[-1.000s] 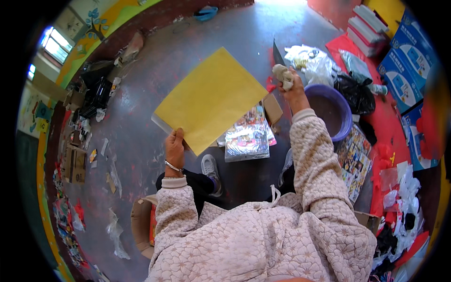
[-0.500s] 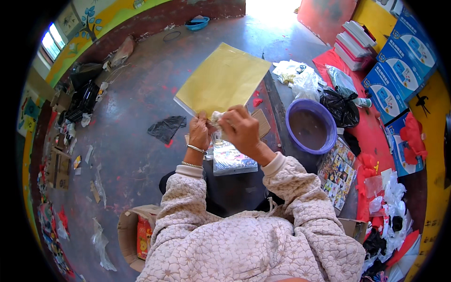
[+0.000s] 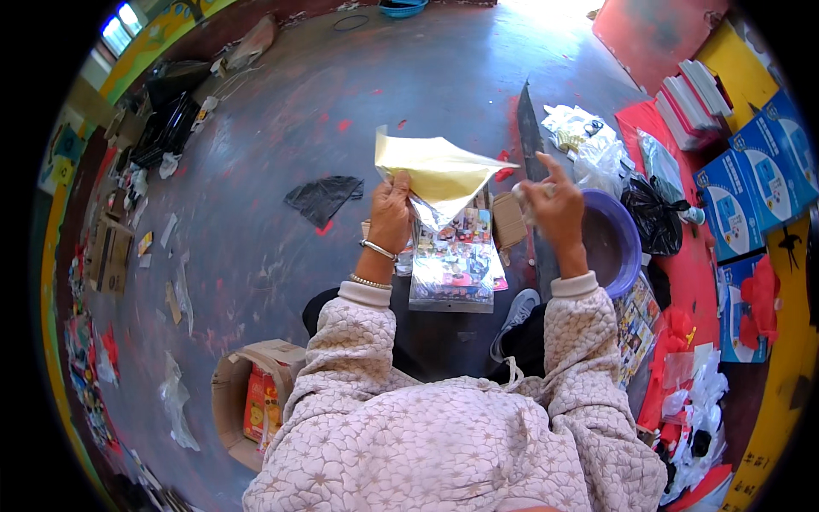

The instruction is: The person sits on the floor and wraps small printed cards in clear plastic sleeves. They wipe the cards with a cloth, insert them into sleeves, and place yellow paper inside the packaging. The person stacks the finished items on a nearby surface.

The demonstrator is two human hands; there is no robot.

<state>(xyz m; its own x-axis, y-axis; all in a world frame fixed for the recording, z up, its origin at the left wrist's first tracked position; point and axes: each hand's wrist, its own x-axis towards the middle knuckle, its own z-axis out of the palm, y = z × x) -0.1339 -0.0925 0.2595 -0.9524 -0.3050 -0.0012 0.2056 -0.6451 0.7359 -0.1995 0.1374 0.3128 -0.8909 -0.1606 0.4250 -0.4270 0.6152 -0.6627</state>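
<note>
My left hand (image 3: 391,215), a silver bangle at its wrist, grips the near left edge of a thin yellow sheet (image 3: 435,162). That sheet is tilted and looks bent, with a shiny pale rim. To its right, my right hand (image 3: 556,209) is lifted and apart from it, index finger pointing up. A crumpled white cloth (image 3: 527,193) sits in the curled fingers, somewhat smeared by motion. Below the sheet lies a pile of glossy, clear-wrapped sheets with colourful pictures (image 3: 452,277). A brown cardboard piece (image 3: 509,220) is beside the pile.
A purple basin (image 3: 636,247) of murky water stands at the right, near a black plastic bag (image 3: 653,209) and blue boxes (image 3: 734,196). A black plastic scrap (image 3: 324,198) lies on the floor. An open carton (image 3: 239,401) is at the lower left, my grey shoe (image 3: 516,320) near the pile.
My right hand has moved right, away from the sheet, with the white cloth. The sheet has tipped from facing me to a slanted, bent position. The view has shifted slightly.
</note>
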